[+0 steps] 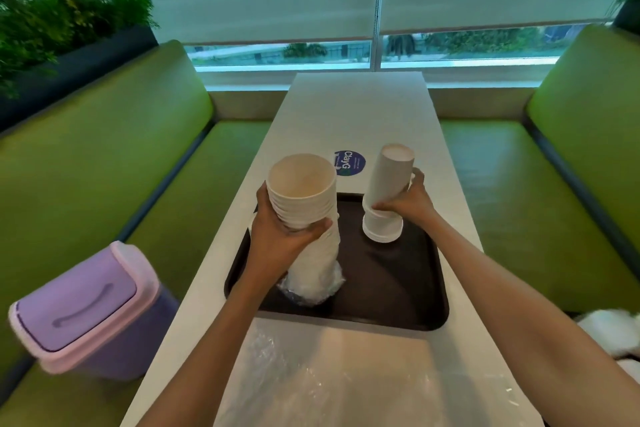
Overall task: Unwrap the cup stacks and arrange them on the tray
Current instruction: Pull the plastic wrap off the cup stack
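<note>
Wrap [313, 288] was bunched at the foot of the leaning stack [303, 198], straight below my left hand [284, 236], which gripped it under the rims. My right hand [408, 201], apart to the side, clasped the second stack [388, 184], standing upside down on the tray [398, 288].

White cups [388, 184], black tray [391, 281], purple bin [86, 312], green seats [104, 156].
</note>
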A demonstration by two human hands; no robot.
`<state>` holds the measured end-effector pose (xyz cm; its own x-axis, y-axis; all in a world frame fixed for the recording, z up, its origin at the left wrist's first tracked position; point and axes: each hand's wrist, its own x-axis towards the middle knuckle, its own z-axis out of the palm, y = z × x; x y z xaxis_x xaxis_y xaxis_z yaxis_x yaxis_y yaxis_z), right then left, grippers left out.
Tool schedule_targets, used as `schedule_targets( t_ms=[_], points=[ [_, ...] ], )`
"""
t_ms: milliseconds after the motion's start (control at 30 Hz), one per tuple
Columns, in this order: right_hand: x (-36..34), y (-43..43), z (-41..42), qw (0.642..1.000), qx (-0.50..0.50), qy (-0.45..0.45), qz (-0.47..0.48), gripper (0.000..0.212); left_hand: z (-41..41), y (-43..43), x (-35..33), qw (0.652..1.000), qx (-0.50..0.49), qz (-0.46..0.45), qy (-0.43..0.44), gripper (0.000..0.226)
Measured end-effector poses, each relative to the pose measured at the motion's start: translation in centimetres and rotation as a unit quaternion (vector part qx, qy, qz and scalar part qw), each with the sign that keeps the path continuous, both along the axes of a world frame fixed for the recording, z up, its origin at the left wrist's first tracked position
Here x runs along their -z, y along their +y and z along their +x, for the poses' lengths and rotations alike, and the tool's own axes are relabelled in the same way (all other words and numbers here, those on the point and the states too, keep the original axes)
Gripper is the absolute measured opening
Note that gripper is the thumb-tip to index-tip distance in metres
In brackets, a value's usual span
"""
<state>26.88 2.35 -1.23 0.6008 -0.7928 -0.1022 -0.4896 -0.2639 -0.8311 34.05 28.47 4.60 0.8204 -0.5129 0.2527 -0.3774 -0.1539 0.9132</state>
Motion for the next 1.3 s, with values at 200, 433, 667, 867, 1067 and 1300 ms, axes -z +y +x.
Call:
schedule_targets(
  t_ms=[200,433,667,867,1067,1300],
  points=[
    [-3.4,1.1,-1.4,0.97,0.123,-0.192,-0.084,0.091,-0.2,0.1,0.2,1.0,0.01,0.008,-0.008,0.099],
    [-14.9,7.0,0.4,0.959,-0.225,-0.095,-0.142,0.079,-0.6,-0.2,-0.3,1.0,0.02,-0.018,0.011,0.098],
    [-17.4,11.8,2.4,0.891,-0.372,0.11,-0.234,0.098,-1.1,-0.1,-0.3,0.999,0.023,-0.032,0.014,0.1],
    [-17.9,12.4,3.8,0.88,-0.362,0.165,-0.259,0.088,0.3,-0.1,-0.6,1.0,0.017,0.015,0.015,0.093],
    [-18.8,12.1,5.4,0.876,-0.362,0.213,-0.237,0.073,1.3,-0.5,-1.3,0.998,0.041,0.034,0.036,0.095],
    [-19.1,11.9,6.7,0.871,-0.366,0.246,-0.217,0.074,1.3,-0.7,-1.1,0.999,0.039,0.015,0.029,0.101]
  ],
)
